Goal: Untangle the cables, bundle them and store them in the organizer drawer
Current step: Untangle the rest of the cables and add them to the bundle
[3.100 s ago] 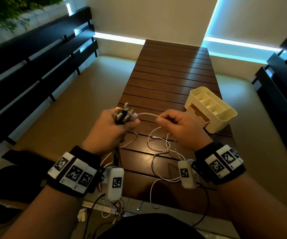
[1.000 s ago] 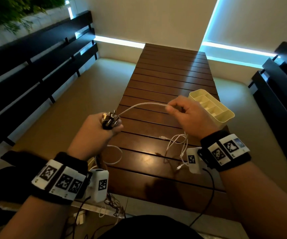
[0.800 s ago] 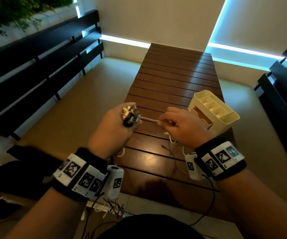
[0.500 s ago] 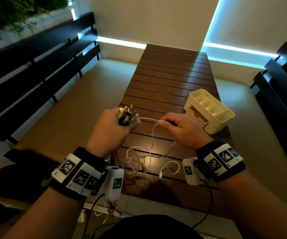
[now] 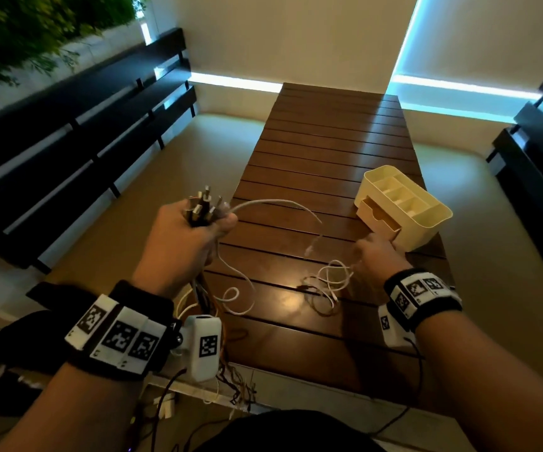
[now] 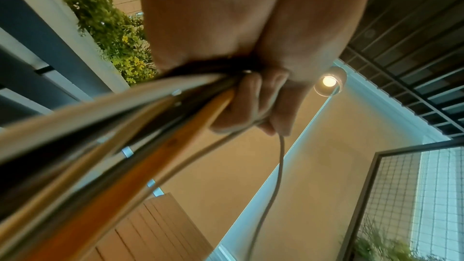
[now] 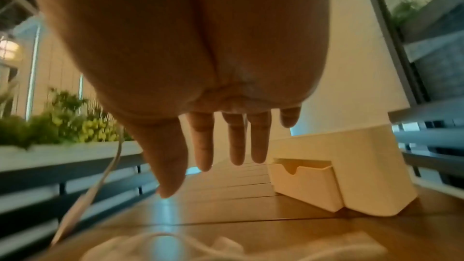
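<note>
My left hand [image 5: 195, 233] grips a bundle of cables [image 5: 203, 208] above the table's left edge, their plug ends sticking up out of the fist. In the left wrist view the fingers [image 6: 251, 104] curl round the cable bundle [image 6: 140, 126]. A white cable [image 5: 276, 203] arcs from that fist to the right and hangs down with its end free. My right hand [image 5: 374, 256] is low over the table with straight fingers [image 7: 236, 142], holding nothing, beside a loose white cable heap [image 5: 332, 282]. The cream organizer [image 5: 404, 207] stands just beyond it, its drawer [image 7: 303, 182] pulled open.
The slatted wooden table [image 5: 329, 151] runs away from me. Dark slatted benches [image 5: 68, 132] flank it on both sides. More thin wires [image 5: 237, 386] hang off the near table edge by my left wrist.
My right hand has let go of the white cable and dropped down toward the table by the drawer. The cable now hangs loose from my left fist, which rose slightly.
</note>
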### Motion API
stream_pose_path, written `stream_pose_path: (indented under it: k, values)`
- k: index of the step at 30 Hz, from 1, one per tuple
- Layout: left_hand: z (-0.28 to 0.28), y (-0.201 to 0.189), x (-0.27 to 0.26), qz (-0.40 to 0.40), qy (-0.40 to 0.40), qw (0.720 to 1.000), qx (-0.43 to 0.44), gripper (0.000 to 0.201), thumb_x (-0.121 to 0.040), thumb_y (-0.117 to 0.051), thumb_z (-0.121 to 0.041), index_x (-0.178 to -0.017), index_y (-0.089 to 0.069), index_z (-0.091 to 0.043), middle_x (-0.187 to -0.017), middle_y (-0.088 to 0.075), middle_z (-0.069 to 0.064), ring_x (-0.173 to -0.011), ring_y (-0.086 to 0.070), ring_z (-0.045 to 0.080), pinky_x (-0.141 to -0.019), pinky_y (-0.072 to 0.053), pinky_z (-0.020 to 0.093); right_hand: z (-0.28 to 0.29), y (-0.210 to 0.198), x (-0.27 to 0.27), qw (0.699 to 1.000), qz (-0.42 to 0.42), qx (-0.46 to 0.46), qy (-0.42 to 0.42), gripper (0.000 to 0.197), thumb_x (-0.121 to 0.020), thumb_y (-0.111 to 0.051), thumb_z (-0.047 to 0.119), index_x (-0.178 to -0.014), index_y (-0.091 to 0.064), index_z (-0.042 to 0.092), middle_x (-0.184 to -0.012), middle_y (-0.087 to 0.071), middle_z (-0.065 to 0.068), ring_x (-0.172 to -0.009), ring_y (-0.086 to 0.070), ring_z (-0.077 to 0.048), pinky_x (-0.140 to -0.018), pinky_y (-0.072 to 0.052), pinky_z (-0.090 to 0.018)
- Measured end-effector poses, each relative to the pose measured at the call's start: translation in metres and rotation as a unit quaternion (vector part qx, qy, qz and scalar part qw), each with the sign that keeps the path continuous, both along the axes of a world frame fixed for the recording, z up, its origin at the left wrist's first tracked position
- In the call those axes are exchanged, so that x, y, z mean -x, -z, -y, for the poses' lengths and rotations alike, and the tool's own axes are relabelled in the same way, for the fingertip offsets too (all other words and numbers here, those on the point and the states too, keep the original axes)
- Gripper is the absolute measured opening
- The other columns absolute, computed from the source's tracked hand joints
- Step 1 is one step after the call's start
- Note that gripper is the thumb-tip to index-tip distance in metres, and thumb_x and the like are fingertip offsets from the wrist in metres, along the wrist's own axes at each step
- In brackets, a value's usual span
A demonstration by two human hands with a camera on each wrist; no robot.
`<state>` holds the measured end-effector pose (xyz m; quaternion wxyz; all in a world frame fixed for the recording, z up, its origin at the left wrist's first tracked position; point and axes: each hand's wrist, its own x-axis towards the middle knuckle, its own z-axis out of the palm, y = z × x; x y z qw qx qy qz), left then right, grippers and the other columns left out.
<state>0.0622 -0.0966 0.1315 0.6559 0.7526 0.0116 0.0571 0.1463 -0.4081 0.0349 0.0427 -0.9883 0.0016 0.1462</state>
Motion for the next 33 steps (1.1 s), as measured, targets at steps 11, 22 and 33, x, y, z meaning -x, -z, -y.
stream_pose_path:
  k: [11, 22, 33]
  values:
    - [0.031, 0.002, 0.003, 0.010, 0.128, 0.985, -0.117, 0.008, -0.089, -0.070, -0.016, -0.085, -0.066, -0.011, -0.057, -0.058, -0.012, -0.048, -0.049, 0.000, -0.048, -0.041, 0.014, -0.082, -0.084, 0.045, 0.854, 0.042, -0.475, -0.207, 0.026, -0.099, -0.054, 0.033, -0.124, -0.057, 0.034, -0.126, -0.058, 0.018, -0.119, -0.052, 0.007, -0.103, -0.042, -0.023]
    - [0.001, 0.011, -0.017, -0.028, 0.074, 0.997, 0.002, 0.011, -0.093, -0.064, -0.012, -0.083, -0.060, -0.012, -0.051, -0.039, -0.005, -0.041, -0.034, 0.010, -0.042, -0.033, 0.024, -0.070, -0.046, 0.079, 0.794, -0.049, -0.606, -0.018, 0.018, -0.104, -0.045, 0.021, -0.110, -0.062, 0.019, -0.093, -0.067, -0.005, -0.087, -0.071, -0.024, -0.074, -0.060, -0.039]
    - [0.032, 0.031, -0.055, -0.060, 0.169, 0.983, 0.042, 0.014, -0.093, -0.065, -0.013, -0.105, -0.067, -0.006, -0.058, -0.041, -0.002, -0.046, -0.034, 0.012, -0.044, -0.034, 0.026, -0.072, -0.016, 0.139, 0.856, -0.229, -0.464, -0.007, 0.020, -0.104, -0.046, 0.032, -0.099, -0.064, 0.026, -0.097, -0.076, 0.001, -0.097, -0.070, -0.009, -0.098, -0.050, -0.038]
